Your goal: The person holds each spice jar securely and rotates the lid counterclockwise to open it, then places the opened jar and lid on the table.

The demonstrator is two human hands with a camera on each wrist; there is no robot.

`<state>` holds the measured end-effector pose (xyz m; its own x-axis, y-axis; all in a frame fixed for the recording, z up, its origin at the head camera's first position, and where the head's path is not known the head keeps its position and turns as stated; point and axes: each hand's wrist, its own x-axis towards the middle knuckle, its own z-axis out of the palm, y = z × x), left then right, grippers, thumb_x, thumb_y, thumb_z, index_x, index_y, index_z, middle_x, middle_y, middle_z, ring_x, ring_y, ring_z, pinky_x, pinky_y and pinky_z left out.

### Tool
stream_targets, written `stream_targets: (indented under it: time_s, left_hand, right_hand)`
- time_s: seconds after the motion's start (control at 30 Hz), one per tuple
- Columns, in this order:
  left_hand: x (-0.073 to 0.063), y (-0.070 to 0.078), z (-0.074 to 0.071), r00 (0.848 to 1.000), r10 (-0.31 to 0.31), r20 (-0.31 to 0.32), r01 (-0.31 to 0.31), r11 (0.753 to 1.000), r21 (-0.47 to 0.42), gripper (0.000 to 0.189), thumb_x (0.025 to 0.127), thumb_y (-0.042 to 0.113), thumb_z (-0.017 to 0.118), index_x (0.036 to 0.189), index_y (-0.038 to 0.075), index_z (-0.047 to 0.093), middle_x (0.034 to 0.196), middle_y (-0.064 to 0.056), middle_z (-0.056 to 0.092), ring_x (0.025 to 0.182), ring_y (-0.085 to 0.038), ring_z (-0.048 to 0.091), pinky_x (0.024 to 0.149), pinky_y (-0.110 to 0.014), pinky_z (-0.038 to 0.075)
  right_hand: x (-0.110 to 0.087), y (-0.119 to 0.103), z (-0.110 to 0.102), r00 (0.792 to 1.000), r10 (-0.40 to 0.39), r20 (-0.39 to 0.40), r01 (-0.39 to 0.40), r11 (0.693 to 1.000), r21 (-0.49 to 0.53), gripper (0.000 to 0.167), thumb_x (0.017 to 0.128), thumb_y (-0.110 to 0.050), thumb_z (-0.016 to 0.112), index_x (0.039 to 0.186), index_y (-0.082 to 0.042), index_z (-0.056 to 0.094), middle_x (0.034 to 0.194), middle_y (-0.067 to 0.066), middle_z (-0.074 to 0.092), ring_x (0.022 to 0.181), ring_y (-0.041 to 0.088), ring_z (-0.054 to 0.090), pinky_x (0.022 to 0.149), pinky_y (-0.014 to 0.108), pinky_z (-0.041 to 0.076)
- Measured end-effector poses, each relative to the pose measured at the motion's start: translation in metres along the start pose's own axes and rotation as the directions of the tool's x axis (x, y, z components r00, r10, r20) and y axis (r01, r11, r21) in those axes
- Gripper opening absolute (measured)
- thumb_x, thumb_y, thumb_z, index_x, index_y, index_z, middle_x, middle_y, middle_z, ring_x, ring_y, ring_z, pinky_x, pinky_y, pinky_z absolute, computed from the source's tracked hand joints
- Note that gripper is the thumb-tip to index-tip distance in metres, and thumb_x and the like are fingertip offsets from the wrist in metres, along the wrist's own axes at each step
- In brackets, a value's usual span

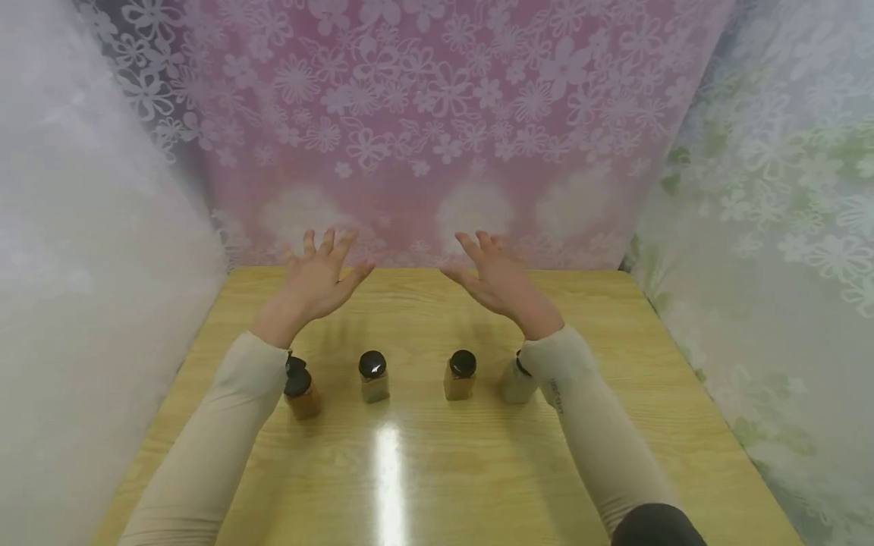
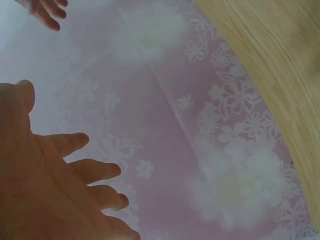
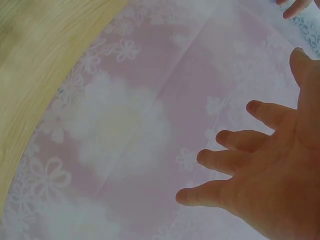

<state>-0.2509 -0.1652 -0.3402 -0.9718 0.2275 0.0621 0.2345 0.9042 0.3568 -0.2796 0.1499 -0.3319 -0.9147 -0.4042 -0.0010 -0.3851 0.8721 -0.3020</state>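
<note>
My left hand is raised over the far part of the table with fingers spread and nothing in its grasp. Opposite it, my right hand hovers in the same way, its fingers apart and empty. Nearer to me, small black-capped jars stand in a row. One jar of orange-brown contents is beside the left cuff. Two more jars, a left middle one and a right middle one, stand between the forearms. A jar with pale contents is partly hidden by the right sleeve.
The wooden table ends at a pink flowered curtain behind the hands. Pale sheets hang along both sides, a left one and a right flowered one. A bright reflection lies on the tabletop.
</note>
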Motion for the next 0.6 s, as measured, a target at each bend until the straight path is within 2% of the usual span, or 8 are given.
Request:
stream_targets:
  time_s: [0.2,0.27,0.37,0.43,0.5,0.6]
  left_hand:
    - [-0.021,-0.019,0.004,1.0,-0.011,-0.016,0.01,0.999,-0.05,0.085,0.105,0.076,0.021,0.172,0.026,0.006,0.175,-0.028,0.01,0.159,-0.059,-0.002,0.117,-0.086,-0.007]
    - [-0.029,-0.026,0.008,0.999,-0.012,-0.043,0.008,0.995,-0.103,0.085,0.105,0.075,0.021,0.172,0.023,0.009,0.175,-0.026,0.015,0.159,-0.057,0.005,0.117,-0.085,-0.007]
    - [-0.043,-0.04,0.016,0.993,-0.041,-0.109,0.017,0.977,-0.211,0.083,0.107,0.072,0.022,0.171,0.02,0.014,0.17,-0.025,0.031,0.157,-0.055,0.022,0.122,-0.08,-0.006]
    - [-0.054,-0.051,0.023,0.983,-0.066,-0.172,0.015,0.96,-0.28,0.079,0.109,0.068,0.025,0.17,0.019,0.019,0.163,-0.024,0.044,0.151,-0.054,0.037,0.127,-0.075,0.008]
    - [-0.065,-0.061,0.03,0.966,-0.092,-0.242,0.006,0.942,-0.335,0.073,0.111,0.062,0.027,0.169,0.018,0.026,0.155,-0.026,0.054,0.142,-0.054,0.049,0.124,-0.071,0.027]
    - [-0.083,-0.077,0.04,0.923,-0.131,-0.362,-0.019,0.924,-0.383,0.065,0.114,0.053,0.031,0.164,0.013,0.038,0.14,-0.026,0.066,0.125,-0.051,0.065,0.103,-0.07,0.052]
  right_hand:
    - [0.007,-0.027,0.011,0.999,-0.044,0.012,0.045,0.999,-0.011,0.082,0.106,-0.073,0.032,0.171,-0.028,0.011,0.176,0.022,0.01,0.163,0.048,0.009,0.121,0.083,0.008]
    - [0.01,-0.038,0.015,0.998,-0.067,0.014,0.067,0.998,0.0,0.082,0.106,-0.072,0.033,0.171,-0.027,0.013,0.176,0.021,0.012,0.163,0.047,0.011,0.121,0.083,0.009]
    - [0.015,-0.056,0.025,0.994,-0.109,0.026,0.109,0.994,0.017,0.081,0.106,-0.071,0.034,0.171,-0.026,0.017,0.176,0.02,0.017,0.163,0.045,0.015,0.124,0.078,0.013]
    - [0.019,-0.069,0.033,0.99,-0.134,0.039,0.133,0.991,0.023,0.082,0.106,-0.072,0.035,0.171,-0.024,0.019,0.175,0.019,0.019,0.163,0.043,0.017,0.126,0.075,0.015]
    - [0.023,-0.081,0.04,0.986,-0.16,0.048,0.159,0.987,0.024,0.081,0.106,-0.071,0.036,0.17,-0.024,0.021,0.175,0.019,0.023,0.162,0.043,0.019,0.126,0.073,0.019]
    - [0.027,-0.1,0.049,0.978,-0.199,0.059,0.198,0.98,0.024,0.08,0.106,-0.071,0.037,0.169,-0.024,0.026,0.173,0.017,0.027,0.161,0.042,0.023,0.126,0.073,0.021]
